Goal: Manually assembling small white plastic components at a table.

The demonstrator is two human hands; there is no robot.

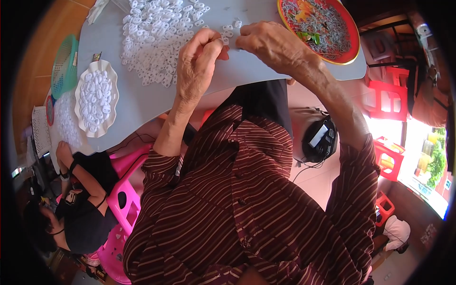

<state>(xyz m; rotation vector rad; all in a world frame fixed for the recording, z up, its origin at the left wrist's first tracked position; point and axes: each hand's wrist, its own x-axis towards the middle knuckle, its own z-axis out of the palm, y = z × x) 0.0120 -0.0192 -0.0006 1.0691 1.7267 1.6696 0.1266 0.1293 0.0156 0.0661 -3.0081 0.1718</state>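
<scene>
Both hands met at the far middle of the grey worktop [142, 102]: the left hand [197, 64] and right hand [266, 42] each pinched a small white plastic piece [225, 41] (barely visible between fingertips). A slip could flick it into the white pile [156, 35] just left.

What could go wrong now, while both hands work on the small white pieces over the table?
1. The left hand and right hand pinch a tiny white piece between them; it may slip and drop.
2. The pile of white pieces lies loose on the grey table; a forearm might sweep some off.
3. The white dish sits near the table's edge and could be knocked.
</scene>
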